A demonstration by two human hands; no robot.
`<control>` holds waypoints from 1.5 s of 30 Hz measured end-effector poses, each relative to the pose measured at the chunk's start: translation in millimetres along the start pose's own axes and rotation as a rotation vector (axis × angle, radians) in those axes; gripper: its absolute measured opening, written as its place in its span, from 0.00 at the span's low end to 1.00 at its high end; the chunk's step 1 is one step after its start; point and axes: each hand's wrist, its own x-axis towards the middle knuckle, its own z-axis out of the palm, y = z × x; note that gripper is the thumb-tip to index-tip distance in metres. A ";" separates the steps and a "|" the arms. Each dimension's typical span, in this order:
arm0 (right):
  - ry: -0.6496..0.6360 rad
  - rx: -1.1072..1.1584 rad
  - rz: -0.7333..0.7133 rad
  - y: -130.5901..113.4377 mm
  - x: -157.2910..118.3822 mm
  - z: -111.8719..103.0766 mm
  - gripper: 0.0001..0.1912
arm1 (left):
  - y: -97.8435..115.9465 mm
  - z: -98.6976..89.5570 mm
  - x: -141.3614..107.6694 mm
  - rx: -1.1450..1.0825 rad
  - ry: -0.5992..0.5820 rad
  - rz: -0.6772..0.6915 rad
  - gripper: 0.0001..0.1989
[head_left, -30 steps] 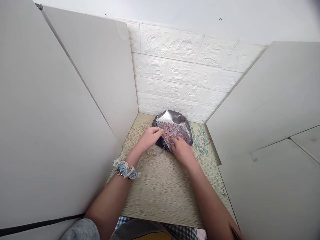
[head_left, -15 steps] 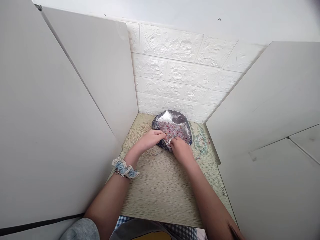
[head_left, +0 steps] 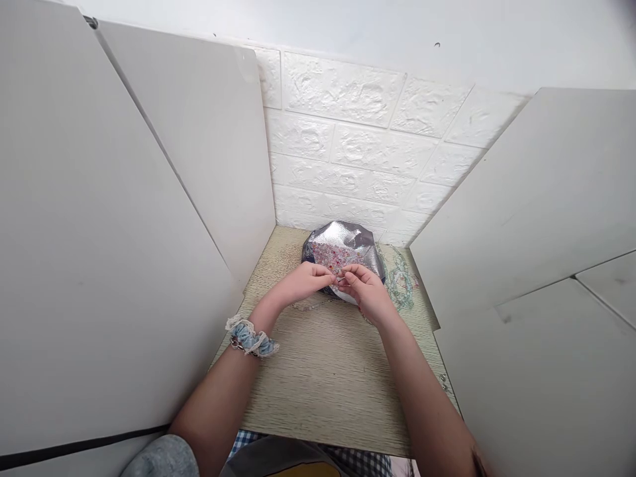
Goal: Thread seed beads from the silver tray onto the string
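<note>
In front of me, a silver-lined bag [head_left: 366,240] lies spread out with a patterned dark outside, holding many small pink and clear beads [head_left: 328,255]. My left hand [head_left: 311,278] is over its front left edge, thumb and forefinger pinched together. My right hand [head_left: 362,285] faces it over the front of the bag, fingertips also pinched. The fingertips almost meet, and a tiny thin thing shows between them, too small to name. A pale beaded strand [head_left: 308,306] lies on the table below my left hand.
Green and clear bead strands [head_left: 401,285] lie right of the bag. Small shiny bits [head_left: 444,381] sit at the right edge of the wooden table [head_left: 322,377]. White panels [head_left: 209,152] [head_left: 536,218] flank both sides, with a white brick-pattern wall [head_left: 348,146] behind.
My right hand has lifted from the beads and turned, its fingertips coming close to my left fingertips. My left hand has shifted slightly right. The beads in the bag have shifted left.
</note>
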 end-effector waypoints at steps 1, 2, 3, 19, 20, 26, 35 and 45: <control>-0.006 0.024 0.006 0.4 -0.1 0.3 0.11 | 0.0 0.1 0.0 0.002 -0.002 -0.003 0.16; -0.009 0.038 0.011 0.8 -0.2 0.5 0.11 | 0.1 0.2 0.0 0.004 -0.004 -0.005 0.16; -0.011 0.046 0.014 1.0 -0.3 0.9 0.11 | 0.3 0.2 -0.1 0.006 -0.007 -0.007 0.16; -0.057 0.045 -0.005 0.8 -2.1 2.5 0.10 | 1.3 0.7 -1.5 -0.008 0.003 -0.009 0.16; -0.053 0.046 -0.014 0.7 -2.2 2.5 0.10 | 1.8 0.7 -1.7 -0.010 0.007 -0.010 0.16; -0.040 0.056 -0.056 -0.1 -2.5 2.3 0.10 | 1.2 0.3 -0.9 -0.007 -0.004 -0.001 0.16; -0.059 0.055 -0.035 0.3 -4.8 5.0 0.10 | 4.7 0.0 -3.9 -0.017 -0.001 -0.009 0.17; -0.056 0.142 -0.045 0.5 -3.3 6.5 0.10 | 1.9 -0.6 -2.2 -0.018 -0.029 0.019 0.18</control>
